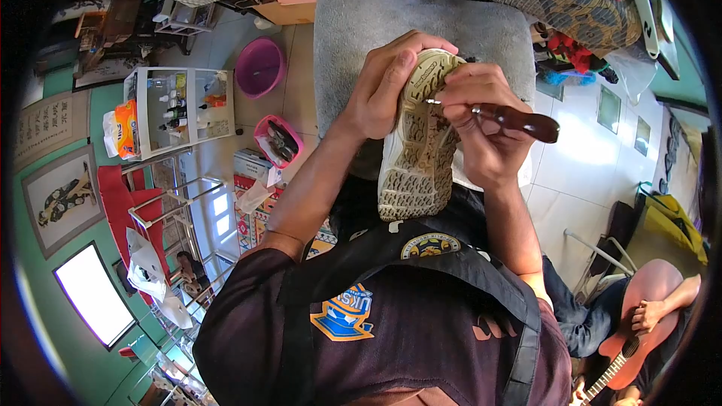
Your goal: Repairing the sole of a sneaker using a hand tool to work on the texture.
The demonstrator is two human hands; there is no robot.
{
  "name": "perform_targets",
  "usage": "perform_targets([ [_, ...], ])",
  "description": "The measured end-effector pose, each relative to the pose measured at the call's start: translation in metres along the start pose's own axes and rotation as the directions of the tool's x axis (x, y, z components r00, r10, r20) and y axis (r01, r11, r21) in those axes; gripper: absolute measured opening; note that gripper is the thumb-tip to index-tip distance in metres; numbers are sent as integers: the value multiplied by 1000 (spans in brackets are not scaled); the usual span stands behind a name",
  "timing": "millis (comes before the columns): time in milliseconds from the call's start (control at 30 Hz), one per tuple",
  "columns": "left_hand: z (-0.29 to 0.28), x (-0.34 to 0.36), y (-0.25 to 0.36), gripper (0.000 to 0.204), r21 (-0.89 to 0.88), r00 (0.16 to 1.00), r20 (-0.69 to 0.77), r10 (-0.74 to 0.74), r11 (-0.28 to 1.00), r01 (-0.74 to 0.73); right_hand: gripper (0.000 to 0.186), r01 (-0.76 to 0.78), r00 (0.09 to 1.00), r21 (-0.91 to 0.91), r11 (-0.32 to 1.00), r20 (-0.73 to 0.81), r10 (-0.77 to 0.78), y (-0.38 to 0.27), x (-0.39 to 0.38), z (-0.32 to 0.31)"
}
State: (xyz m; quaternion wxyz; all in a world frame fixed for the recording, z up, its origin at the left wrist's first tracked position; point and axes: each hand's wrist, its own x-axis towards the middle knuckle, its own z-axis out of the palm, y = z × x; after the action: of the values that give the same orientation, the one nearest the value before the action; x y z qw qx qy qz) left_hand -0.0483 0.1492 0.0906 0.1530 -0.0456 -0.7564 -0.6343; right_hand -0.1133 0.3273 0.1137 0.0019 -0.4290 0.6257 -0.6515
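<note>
Cluttered tiled room, green walls: tool slip is the main risk

Grey cloth (342,37) beyond the lap, pink basin (259,68) and pink basket (298,152) on the floor at left, guitar (653,293) in someone else's arms at lower right. Shoe (412,146) is sole-up between the hands, in front of the chest; can't tell whether its near end rests on the black apron (376,252).

Left hand (385,83) curled round the far end, thumb along the sole's edge. Right hand (485,109) closed round a brown-handled tool (523,121), metal tip at the sole; contact unclear.

Risks, my judgement: tip could skid off the uneven tread if pushed sideways, and the left thumb is near. Too much force could gouge the sole. Shoe could twist if the left grip loosens, as nothing else clearly braces it.
</note>
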Motion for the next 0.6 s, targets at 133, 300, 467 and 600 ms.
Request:
perform_targets([
  [133, 1, 2, -1, 68, 15, 999, 4, 35, 999, -35, 17, -9, 997, 41, 999, -75, 12, 1, -1, 4],
  [300, 2, 1, -1, 69, 13, 999, -12, 39, 999, -38, 21, -2, 999, -6, 1000, -45, 2, 3, -2, 5],
  [467, 1, 0, 1, 68, -12, 1000, 1, 6, 1000, -6, 24, 56, 998, -67, 996, -15, -57, 2, -1, 3],
  [600, 2, 0, 1, 68, 1, 1000, -8, 8, 1000, -8, 24, -4, 999, -56, 998, -51, 1, 0, -1, 4],
])
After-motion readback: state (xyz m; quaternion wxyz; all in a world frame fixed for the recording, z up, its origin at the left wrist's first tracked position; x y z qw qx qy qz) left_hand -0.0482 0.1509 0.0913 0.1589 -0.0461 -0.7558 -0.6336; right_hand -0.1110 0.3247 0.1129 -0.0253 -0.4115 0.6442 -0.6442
